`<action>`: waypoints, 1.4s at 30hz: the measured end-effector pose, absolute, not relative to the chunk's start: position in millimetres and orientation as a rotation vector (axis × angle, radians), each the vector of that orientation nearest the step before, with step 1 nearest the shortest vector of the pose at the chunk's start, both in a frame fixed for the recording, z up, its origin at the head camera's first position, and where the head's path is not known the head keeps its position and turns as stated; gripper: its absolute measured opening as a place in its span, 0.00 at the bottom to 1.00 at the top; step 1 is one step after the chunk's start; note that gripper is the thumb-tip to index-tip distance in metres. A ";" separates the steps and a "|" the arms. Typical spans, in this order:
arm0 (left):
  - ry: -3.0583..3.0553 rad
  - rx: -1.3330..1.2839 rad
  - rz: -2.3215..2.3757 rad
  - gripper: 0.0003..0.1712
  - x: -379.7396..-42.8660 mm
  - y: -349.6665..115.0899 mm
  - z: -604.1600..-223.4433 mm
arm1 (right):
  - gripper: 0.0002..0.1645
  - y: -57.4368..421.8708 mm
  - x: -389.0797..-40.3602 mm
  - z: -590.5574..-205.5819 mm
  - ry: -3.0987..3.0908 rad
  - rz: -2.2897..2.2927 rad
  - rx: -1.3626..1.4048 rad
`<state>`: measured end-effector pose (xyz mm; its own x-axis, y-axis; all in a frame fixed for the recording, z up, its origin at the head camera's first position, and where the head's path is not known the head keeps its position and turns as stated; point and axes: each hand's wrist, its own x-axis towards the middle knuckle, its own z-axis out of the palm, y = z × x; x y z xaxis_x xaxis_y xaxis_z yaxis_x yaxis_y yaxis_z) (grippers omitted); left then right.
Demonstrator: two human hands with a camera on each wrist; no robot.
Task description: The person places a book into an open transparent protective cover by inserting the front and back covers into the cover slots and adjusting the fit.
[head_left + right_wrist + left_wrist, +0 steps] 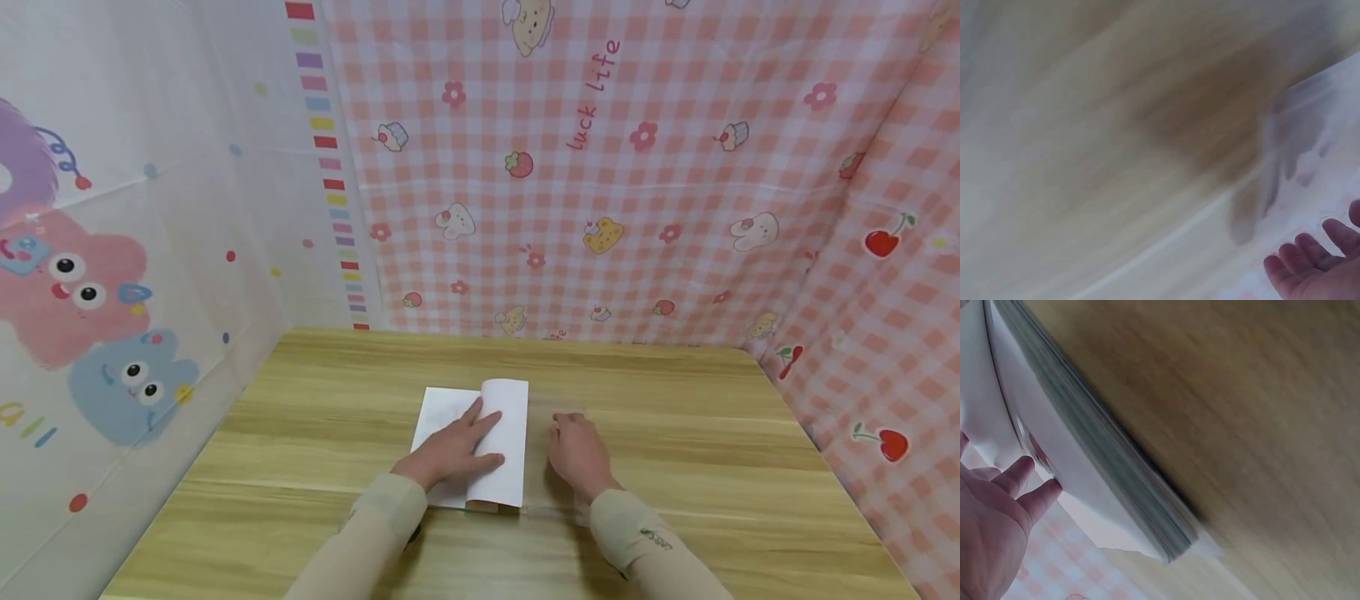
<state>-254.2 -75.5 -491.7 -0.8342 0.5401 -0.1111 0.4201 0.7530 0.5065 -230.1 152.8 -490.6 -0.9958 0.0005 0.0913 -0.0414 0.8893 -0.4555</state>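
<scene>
A book (pixel 506 442) with white pages lies on the table, one leaf or cover side bowed up along its middle. My left hand (pixel 455 450) rests on it with fingers spread across the fold. Up close in the left wrist view, the thick page edge of the book (pixel 1104 450) shows, with fingertips touching the white surface. To the right of the book extends a clear plastic sheet (pixel 542 492). Over that sheet is my right hand (pixel 579 454), fingers loosely bent. The right wrist view shows the clear sheet (pixel 1300 131) standing up near the fingers, with no grip visible.
The wood-grain table (pixel 675 400) extends around the book on all sides. A pink checked cloth (pixel 600 192) hangs behind the table, and a white cartoon-print cloth (pixel 247 208) hangs at the left. More printed cloth (pixel 900 333) borders the right side.
</scene>
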 end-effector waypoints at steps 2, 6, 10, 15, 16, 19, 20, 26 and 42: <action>2.708 0.760 0.676 0.45 -254.2 -74.7 -492.1 | 0.20 158.7 -228.3 -494.5 -2.994 0.574 0.079; 2.718 0.767 0.637 0.45 -253.9 -72.7 -492.6 | 0.19 167.5 -224.6 -500.6 -3.023 0.450 0.132; 2.740 0.783 0.580 0.45 -254.4 -70.8 -494.0 | 0.20 172.2 -223.8 -507.5 -3.044 0.403 0.142; 2.756 0.804 0.504 0.45 -254.3 -67.4 -492.4 | 0.22 175.0 -225.3 -513.5 -3.082 0.367 0.138; 2.754 0.802 0.496 0.44 -253.9 -66.6 -491.7 | 0.23 175.2 -225.9 -514.0 -3.089 0.360 0.136; 2.750 0.795 0.480 0.44 -252.3 -64.2 -489.2 | 0.26 175.2 -227.1 -514.8 -3.112 0.355 0.122; 2.750 0.789 0.472 0.44 -251.7 -63.5 -488.7 | 0.26 175.1 -227.3 -514.8 -3.119 0.360 0.115; 2.778 0.786 0.397 0.42 -249.2 -59.5 -486.0 | 0.28 175.7 -227.3 -516.4 -3.124 0.357 0.105; 2.822 0.744 0.253 0.42 -251.5 -51.7 -490.7 | 0.28 175.1 -224.0 -514.0 -3.124 0.387 0.111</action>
